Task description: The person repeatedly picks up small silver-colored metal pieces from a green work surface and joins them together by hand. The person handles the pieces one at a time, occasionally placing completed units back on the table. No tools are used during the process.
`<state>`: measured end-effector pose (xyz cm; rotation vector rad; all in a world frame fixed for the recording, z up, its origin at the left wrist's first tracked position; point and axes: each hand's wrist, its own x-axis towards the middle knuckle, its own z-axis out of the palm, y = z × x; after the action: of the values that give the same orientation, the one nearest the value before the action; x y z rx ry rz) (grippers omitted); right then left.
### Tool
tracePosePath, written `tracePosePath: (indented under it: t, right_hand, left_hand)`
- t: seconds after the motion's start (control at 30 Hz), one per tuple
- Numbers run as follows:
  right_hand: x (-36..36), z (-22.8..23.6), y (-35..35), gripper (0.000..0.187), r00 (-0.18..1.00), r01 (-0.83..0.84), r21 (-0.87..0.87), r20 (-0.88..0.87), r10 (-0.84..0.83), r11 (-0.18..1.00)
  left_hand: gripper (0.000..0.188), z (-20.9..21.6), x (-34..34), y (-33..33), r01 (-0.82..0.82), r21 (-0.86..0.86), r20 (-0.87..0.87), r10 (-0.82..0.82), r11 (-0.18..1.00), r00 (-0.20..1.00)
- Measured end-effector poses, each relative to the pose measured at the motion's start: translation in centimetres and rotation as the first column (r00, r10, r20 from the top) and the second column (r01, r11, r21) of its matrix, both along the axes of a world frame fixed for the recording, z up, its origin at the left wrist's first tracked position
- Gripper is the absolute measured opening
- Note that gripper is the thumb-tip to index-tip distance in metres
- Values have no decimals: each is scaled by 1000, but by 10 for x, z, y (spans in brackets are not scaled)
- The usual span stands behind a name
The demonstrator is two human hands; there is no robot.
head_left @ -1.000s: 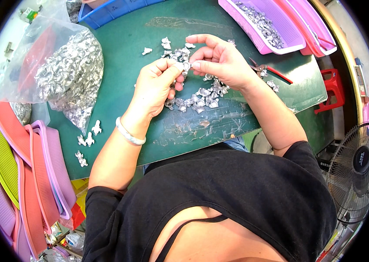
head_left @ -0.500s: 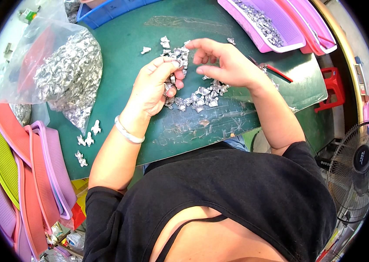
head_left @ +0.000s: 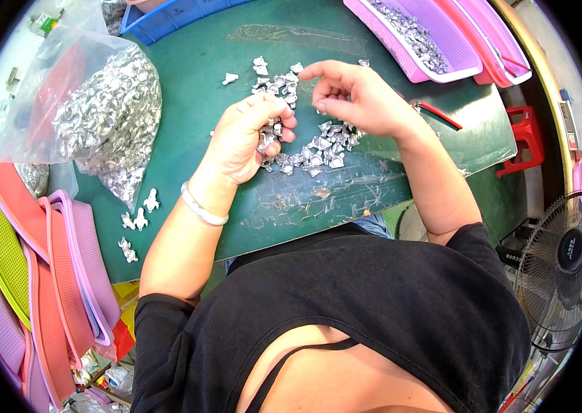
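Observation:
My left hand (head_left: 246, 127), with a pale bangle (head_left: 203, 206) at its wrist, is closed, thumb pressed toward the curled fingers. Small silver metal parts (head_left: 270, 129) show between its fingers; whether they are held or lie behind is unclear. To its right hovers my right hand (head_left: 360, 100), index finger stretched left, the other fingers loosely bent, thumb apart; nothing shows in it. Under and between the hands spreads a loose pile of the same knobbly metal parts (head_left: 325, 148). Single metal parts (head_left: 229, 79) lie beyond the left hand.
A clear bag (head_left: 112, 110) full of metal parts stands left on the green table (head_left: 318, 199). A pink basket (head_left: 466, 58) with parts is far right, near a red-handled tool (head_left: 441, 115). Stacked colored baskets (head_left: 64, 268) sit left; a blue crate (head_left: 181, 17) is at the back.
My right hand has shifted slightly right, and its thumb and fingers have drawn closer together. The left hand's fingertips have turned inward, so the part at its thumb tip no longer shows.

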<state>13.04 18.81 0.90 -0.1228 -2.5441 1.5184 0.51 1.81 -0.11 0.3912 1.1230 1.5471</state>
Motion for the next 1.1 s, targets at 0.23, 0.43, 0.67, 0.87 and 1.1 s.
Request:
tracePosePath:
  t: [0.23,0.43,0.67,0.87,1.1]
  right_hand:
    - [-5,8,-10,39,996,86,-439,39,-77,895]
    - [-7,10,-17,37,996,82,-506,15,-87,859]
    - [-7,8,-18,35,994,93,-550,9,-105,830]
    - [-7,7,-19,34,993,100,-576,2,-121,811]
    - [-8,9,-21,31,995,96,-600,33,-95,794]
  left_hand:
    - [15,4,9,2,9,-100,-135,-23,995,991]
    - [14,6,13,3,10,-135,-247,-44,991,968]
    - [13,4,13,2,2,-109,-263,-31,994,964]
    - [11,6,14,2,-12,-90,-224,-9,996,975]
    - [10,4,13,4,-71,-97,-155,56,993,986]
